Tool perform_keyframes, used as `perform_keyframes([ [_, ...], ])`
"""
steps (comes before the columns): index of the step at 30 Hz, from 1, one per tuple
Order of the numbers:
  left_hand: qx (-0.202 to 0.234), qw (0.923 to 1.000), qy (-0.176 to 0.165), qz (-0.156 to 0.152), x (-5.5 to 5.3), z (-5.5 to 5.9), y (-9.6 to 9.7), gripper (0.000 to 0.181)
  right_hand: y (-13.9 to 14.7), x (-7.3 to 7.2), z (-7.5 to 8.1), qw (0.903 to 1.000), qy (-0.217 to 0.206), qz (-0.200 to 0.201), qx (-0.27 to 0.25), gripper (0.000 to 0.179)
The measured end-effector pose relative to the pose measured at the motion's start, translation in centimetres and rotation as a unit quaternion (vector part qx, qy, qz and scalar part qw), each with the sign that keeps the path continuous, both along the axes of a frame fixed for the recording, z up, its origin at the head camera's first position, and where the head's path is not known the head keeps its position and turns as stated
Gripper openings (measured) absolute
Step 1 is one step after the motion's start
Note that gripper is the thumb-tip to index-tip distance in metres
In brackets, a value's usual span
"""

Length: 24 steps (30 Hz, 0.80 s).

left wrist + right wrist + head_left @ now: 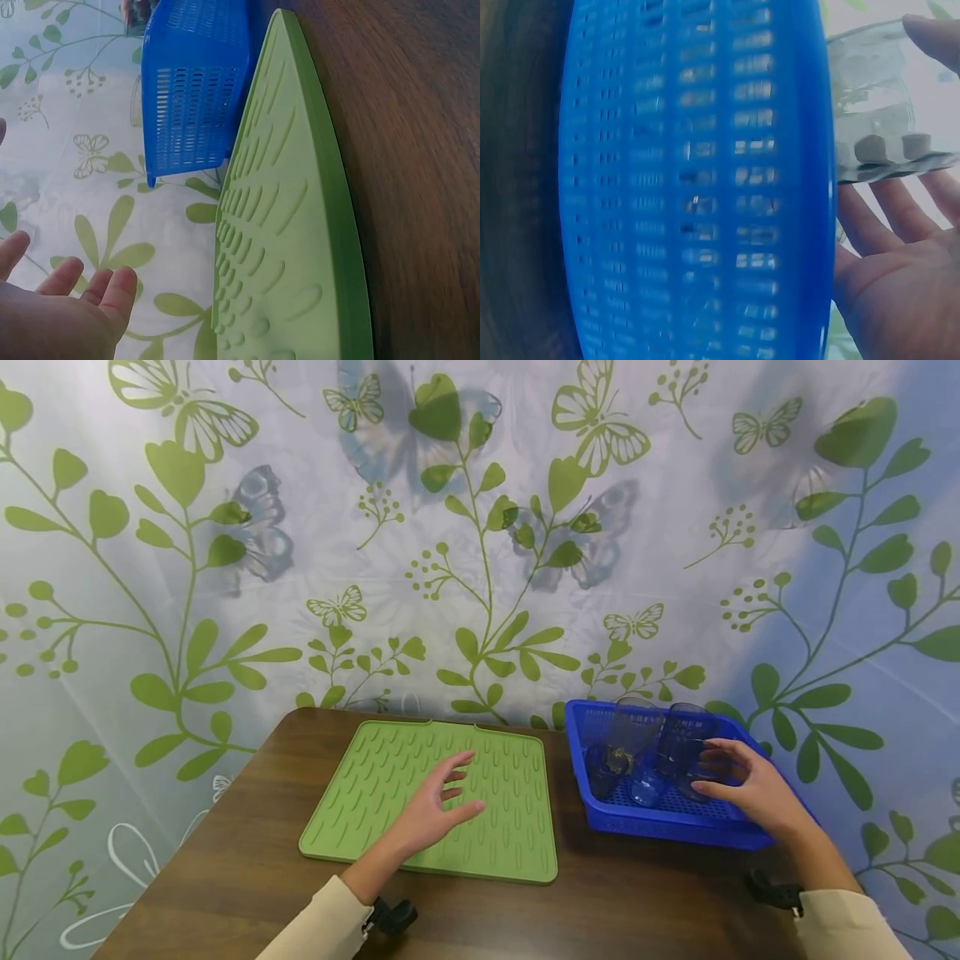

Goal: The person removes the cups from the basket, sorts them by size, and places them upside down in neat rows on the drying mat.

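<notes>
My left hand (435,806) hovers over the green drying mat (360,810), fingers spread and thumb apart, holding nothing. In the left wrist view its fingers (112,296) show beside the ridged mat. At the blue plastic basket (637,827), my right hand (753,785) reaches in over the right part and holds a clear drinking glass (877,97). The right wrist view shows the thumb at one side of this glass and the fingers (904,214) curled along the other. Other glasses stand in the basket, among them a tall clear glass (637,727) and a blue-tinted glass (647,785).
The mat and the basket sit side by side on a brown wooden table (495,918). Behind the table hangs a curtain (465,577) printed with green leaves and butterflies. The basket's perforated wall (697,180) rises close beside the right hand.
</notes>
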<state>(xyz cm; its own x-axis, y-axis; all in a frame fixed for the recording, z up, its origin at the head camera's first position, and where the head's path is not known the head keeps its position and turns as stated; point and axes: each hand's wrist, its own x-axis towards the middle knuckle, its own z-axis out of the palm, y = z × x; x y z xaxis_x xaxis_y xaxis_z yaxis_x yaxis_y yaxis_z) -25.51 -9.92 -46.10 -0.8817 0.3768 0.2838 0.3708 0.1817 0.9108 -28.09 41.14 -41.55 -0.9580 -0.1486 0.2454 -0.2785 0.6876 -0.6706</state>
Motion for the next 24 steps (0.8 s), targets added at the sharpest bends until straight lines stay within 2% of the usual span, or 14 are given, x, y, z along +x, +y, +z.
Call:
perform_keyframes([
  [8,0.007,0.9999,-0.01,-0.007,-0.3,-0.1,0.6,0.074,-2.6,1.0,0.6,0.9998,0.022,0.003,0.0,0.078],
  [16,0.017,0.9994,-0.019,-0.022,-0.7,0.0,1.8,0.076,-6.5,1.9,1.6,0.9986,0.03,0.037,-0.022,0.075],
  [24,0.022,0.999,-0.024,-0.032,-0.5,0.2,2.7,0.076,-9.7,2.0,1.1,0.9965,0.032,0.073,-0.026,0.073],
])
